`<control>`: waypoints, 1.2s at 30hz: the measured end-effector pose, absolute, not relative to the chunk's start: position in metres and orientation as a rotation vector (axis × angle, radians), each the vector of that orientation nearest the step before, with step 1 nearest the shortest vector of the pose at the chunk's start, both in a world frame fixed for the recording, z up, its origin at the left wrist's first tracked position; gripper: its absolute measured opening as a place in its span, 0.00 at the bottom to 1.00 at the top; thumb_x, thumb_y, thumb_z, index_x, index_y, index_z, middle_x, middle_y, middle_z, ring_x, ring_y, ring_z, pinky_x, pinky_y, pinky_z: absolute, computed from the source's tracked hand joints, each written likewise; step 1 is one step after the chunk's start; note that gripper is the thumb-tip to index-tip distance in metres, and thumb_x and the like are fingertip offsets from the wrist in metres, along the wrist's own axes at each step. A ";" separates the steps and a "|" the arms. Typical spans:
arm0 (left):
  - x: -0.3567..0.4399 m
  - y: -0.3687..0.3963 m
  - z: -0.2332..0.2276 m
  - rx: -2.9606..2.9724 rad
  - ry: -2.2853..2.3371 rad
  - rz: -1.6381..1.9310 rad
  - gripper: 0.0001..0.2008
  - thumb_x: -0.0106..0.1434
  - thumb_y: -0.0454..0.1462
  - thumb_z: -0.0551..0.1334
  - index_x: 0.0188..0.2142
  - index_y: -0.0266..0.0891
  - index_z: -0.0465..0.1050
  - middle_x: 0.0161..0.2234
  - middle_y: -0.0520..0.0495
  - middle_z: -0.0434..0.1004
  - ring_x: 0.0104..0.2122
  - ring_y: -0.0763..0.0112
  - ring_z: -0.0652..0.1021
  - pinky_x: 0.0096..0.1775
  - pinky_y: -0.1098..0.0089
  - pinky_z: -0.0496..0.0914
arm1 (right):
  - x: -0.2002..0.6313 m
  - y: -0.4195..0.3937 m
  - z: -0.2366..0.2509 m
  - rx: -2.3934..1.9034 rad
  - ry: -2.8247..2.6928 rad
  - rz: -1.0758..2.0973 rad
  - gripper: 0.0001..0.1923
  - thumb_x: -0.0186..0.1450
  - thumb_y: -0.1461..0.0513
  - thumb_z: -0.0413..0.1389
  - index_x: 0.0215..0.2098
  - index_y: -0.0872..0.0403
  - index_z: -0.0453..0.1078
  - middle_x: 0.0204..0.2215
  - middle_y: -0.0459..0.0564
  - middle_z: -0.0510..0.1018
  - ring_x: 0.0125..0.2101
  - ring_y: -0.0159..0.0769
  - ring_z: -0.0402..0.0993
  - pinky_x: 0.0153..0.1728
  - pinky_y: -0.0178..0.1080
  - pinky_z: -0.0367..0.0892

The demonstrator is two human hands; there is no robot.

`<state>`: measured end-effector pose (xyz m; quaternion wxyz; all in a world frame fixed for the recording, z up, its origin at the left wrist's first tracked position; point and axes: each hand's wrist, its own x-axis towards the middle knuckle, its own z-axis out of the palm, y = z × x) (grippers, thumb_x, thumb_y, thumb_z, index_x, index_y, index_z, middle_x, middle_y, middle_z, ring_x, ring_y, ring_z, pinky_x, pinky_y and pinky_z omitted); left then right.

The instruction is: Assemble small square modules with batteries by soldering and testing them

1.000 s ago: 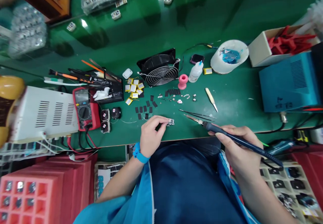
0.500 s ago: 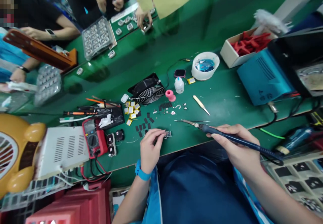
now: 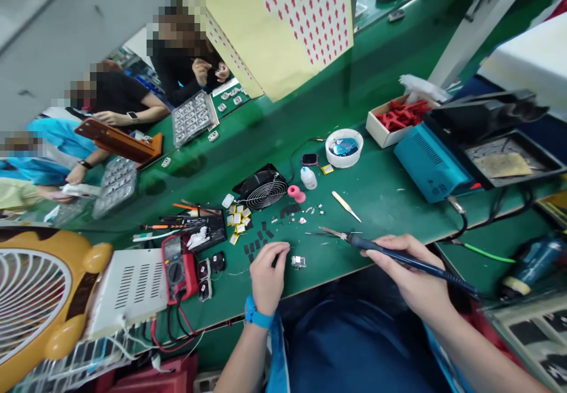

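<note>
My right hand [image 3: 410, 266] is closed around a dark blue soldering iron [image 3: 396, 254], whose tip points left over the green bench. Beneath the iron's tip lie thin tweezers-like metal tools [image 3: 310, 233]. My left hand [image 3: 268, 272], with a blue wrist strap, has thumb and fingers pinched together just above the bench; what is between them is too small to make out. Right beside those fingers, apart from them, a small clear-and-silver electronic module [image 3: 298, 261] rests on the bench. Black rectangular pads [image 3: 254, 245] lie beyond my left hand.
Small yellow-edged batteries [image 3: 239, 218], a black cooling fan [image 3: 261, 189], a pink spool [image 3: 296, 193], a white bottle [image 3: 309, 178] and a cream-handled tool [image 3: 345, 205] lie farther back. A red multimeter [image 3: 179, 269] stands left, a teal soldering station [image 3: 432, 159] right. Other people sit across the bench.
The head view has tilted up, showing more of the far side. My left fingers have come away from the small module, which now lies free. The soldering iron stays in my right hand.
</note>
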<state>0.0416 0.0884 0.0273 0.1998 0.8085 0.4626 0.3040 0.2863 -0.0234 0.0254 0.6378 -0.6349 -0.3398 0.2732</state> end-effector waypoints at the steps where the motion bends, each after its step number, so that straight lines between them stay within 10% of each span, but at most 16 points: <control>1: 0.042 0.093 0.029 2.278 1.277 0.848 0.08 0.70 0.35 0.61 0.36 0.42 0.79 0.35 0.48 0.84 0.37 0.67 0.84 0.42 0.66 0.80 | 0.287 -0.024 0.025 -1.446 -0.766 0.615 0.08 0.60 0.57 0.69 0.31 0.50 0.76 0.29 0.47 0.84 0.28 0.38 0.83 0.29 0.38 0.78; 22: 0.062 0.143 0.029 2.637 1.296 0.338 0.07 0.67 0.30 0.64 0.33 0.42 0.78 0.33 0.48 0.80 0.35 0.63 0.78 0.39 0.65 0.72 | 0.317 -0.038 0.029 -1.510 -0.932 0.473 0.06 0.67 0.56 0.62 0.39 0.49 0.79 0.31 0.47 0.86 0.33 0.40 0.85 0.34 0.38 0.79; 36: 0.038 0.108 0.033 2.559 1.065 0.692 0.10 0.75 0.35 0.57 0.40 0.41 0.77 0.36 0.50 0.81 0.36 0.69 0.81 0.41 0.70 0.76 | 0.357 0.052 0.012 -1.559 -1.611 -0.475 0.12 0.70 0.63 0.59 0.52 0.53 0.76 0.46 0.59 0.83 0.41 0.45 0.81 0.41 0.45 0.78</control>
